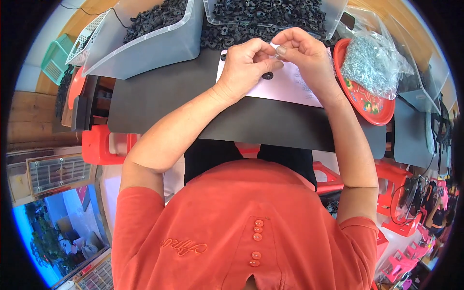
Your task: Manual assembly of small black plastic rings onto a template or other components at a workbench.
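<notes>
My left hand (244, 67) and my right hand (309, 60) meet above a pale sheet of paper (270, 91), thumbs and fingertips pinched close together. Something tiny and silvery shows between the fingertips, too small to name. Just below them a small round black plastic part (268, 76) lies on the sheet. Small silvery pieces (303, 86) are scattered on the paper beside my right wrist. A heap of black plastic parts (224, 36) lies just beyond my hands.
Two translucent bins, one left (159, 54) and one at the back (270, 26), hold many black parts. To the right, a red oval tray (379, 116) bears a clear bag (372, 63) of small silvery pieces. The dark table (159, 101) ends before my body.
</notes>
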Available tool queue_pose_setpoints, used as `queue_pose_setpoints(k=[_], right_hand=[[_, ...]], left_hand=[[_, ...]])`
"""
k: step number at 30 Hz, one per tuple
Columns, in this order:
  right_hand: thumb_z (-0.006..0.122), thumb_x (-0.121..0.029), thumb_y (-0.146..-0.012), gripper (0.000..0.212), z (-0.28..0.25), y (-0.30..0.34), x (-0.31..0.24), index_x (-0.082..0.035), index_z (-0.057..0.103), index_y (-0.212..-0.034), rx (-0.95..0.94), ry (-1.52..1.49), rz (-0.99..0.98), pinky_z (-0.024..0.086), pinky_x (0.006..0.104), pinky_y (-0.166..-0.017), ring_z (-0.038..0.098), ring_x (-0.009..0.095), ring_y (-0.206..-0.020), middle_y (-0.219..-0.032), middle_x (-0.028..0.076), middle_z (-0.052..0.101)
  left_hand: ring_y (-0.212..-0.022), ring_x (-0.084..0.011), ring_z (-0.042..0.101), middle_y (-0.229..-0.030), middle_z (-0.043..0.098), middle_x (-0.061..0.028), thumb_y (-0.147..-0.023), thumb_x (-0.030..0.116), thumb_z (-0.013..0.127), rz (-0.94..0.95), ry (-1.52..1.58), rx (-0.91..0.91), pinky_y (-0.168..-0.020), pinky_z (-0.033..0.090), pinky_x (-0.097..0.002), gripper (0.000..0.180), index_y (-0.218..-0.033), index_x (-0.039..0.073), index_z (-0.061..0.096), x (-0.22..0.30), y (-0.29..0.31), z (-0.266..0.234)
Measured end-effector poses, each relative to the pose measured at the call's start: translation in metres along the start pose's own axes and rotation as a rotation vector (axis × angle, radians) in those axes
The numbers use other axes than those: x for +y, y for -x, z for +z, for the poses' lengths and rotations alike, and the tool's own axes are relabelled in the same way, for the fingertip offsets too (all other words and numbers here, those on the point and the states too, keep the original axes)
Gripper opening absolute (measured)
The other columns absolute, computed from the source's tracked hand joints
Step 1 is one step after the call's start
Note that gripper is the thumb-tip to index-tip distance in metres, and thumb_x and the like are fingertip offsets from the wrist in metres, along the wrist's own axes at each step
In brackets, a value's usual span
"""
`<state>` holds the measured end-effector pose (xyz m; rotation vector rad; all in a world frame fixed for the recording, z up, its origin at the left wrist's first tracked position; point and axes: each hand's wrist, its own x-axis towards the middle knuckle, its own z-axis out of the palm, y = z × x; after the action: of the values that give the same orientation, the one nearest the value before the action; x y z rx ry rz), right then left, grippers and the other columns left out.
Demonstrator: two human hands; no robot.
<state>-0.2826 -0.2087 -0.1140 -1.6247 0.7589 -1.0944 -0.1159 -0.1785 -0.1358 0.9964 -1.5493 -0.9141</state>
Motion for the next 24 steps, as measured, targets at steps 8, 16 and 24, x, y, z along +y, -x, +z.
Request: queue_pose_setpoints(k=[8, 16, 24], right_hand=[[0.06, -0.004, -0.085, 0.012, 0.004, 0.005, -0.01, -0.001, 0.059, -0.097, 0.06, 0.209, -0.115, 0.048, 0.0232, -0.071, 0.059, 0.009, -0.078, -0.084, 0.003, 0.063], [0.06, -0.004, -0.085, 0.014, 0.012, 0.007, -0.014, -0.001, 0.059, -0.099, 0.116, 0.319, -0.225, 0.048, 0.0244, -0.072, 0.061, 0.011, -0.078, -0.083, 0.006, 0.065], [0.059, -0.004, -0.085, 0.016, 0.002, 0.008, -0.011, -0.001, 0.06, -0.101, 0.024, 0.015, -0.042, 0.049, 0.0234, -0.073, 0.06, 0.009, -0.079, -0.084, 0.003, 0.064]], left_hand=[[-0.058, -0.0064, 0.054, -0.071, 0.062, -0.0016, -0.086, 0.015, 0.067, -0.249, 0.094, -0.128, -0.053, 0.042, -0.0191, 0.013, -0.087, 0.001, 0.064, 0.019, -0.002, -0.008], [-0.047, -0.0104, 0.047, -0.065, 0.057, -0.0071, -0.091, 0.012, 0.059, -0.453, 0.696, -0.273, -0.039, 0.031, -0.0209, 0.017, -0.087, -0.005, 0.061, 0.016, -0.004, -0.023], [-0.048, -0.0087, 0.047, -0.066, 0.058, -0.0056, -0.091, 0.014, 0.06, -0.392, 0.506, -0.159, -0.04, 0.032, -0.0202, 0.017, -0.087, -0.003, 0.061, 0.021, 0.001, -0.013]])
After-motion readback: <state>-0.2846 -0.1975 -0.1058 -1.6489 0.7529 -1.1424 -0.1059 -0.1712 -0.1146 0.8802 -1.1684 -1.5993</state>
